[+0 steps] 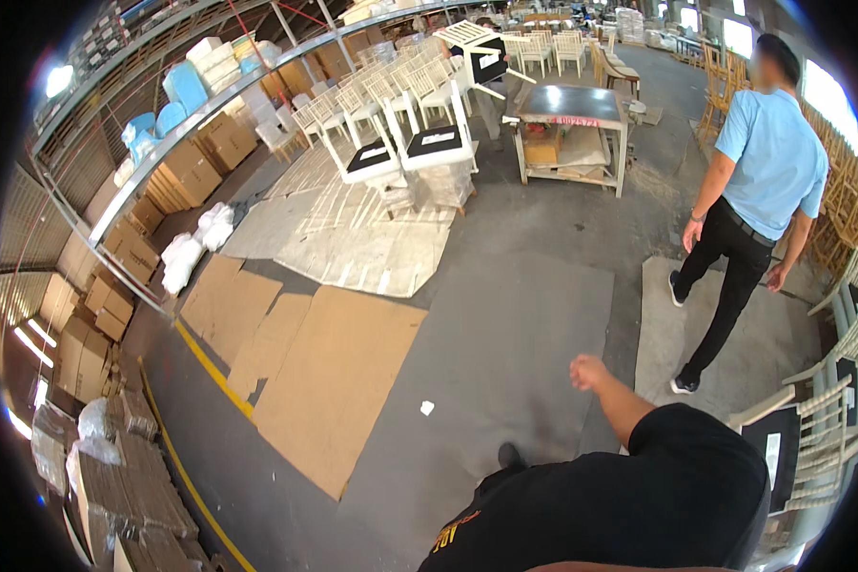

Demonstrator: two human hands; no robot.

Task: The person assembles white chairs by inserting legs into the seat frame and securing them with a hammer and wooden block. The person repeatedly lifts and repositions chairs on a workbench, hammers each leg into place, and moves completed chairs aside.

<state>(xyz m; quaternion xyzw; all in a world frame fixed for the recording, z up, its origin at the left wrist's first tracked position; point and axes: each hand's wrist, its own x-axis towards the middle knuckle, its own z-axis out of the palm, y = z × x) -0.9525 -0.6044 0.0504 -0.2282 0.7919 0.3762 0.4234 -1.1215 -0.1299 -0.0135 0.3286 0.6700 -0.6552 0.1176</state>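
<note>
The person wears a black shirt [610,510] with 1 short, loose sleeve [686,434] in view. Its front carries lettering [454,531] in 2 colours, yellow and red. 1 dark shoe [511,456] has a rounded toe. The visible hand [590,373] is bare.

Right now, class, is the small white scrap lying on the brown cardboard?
No, the small white scrap lies on the grey floor sheet, to the right of the brown cardboard.

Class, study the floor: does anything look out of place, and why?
A small white scrap lies alone on the gray sheet, like stray litter; left of that sheet, brown cardboard pieces lie unevenly.
</note>
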